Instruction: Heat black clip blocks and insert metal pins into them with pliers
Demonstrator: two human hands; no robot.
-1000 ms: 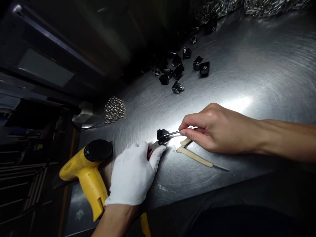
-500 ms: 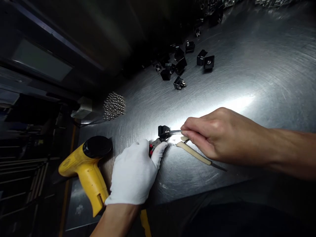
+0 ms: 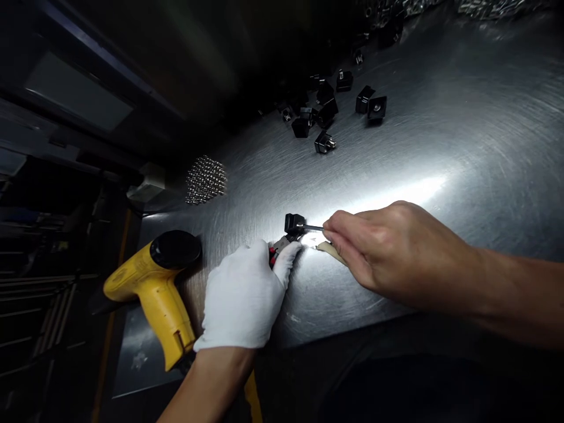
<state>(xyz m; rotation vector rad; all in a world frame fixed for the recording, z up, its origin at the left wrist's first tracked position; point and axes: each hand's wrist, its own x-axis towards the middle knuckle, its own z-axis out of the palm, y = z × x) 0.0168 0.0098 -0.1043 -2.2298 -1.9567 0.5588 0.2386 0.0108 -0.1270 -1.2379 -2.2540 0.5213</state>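
Left hand (image 3: 242,296), right hand (image 3: 396,252) barely shifted, connector (image 3: 294,223) between

No readable text, no labels, no brands, no numbers in view

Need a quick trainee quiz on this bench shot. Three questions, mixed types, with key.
1. True or false: the right hand wears a white glove.
2. What does the tip of the thin metal rod in that hand touch?
A. A black square block
B. A yellow heat gun
C. A pile of metal pins
3. Fill in the blank: the gloved left hand grips pliers with ___ handles.

Key: 1 false; 2 A; 3 red.
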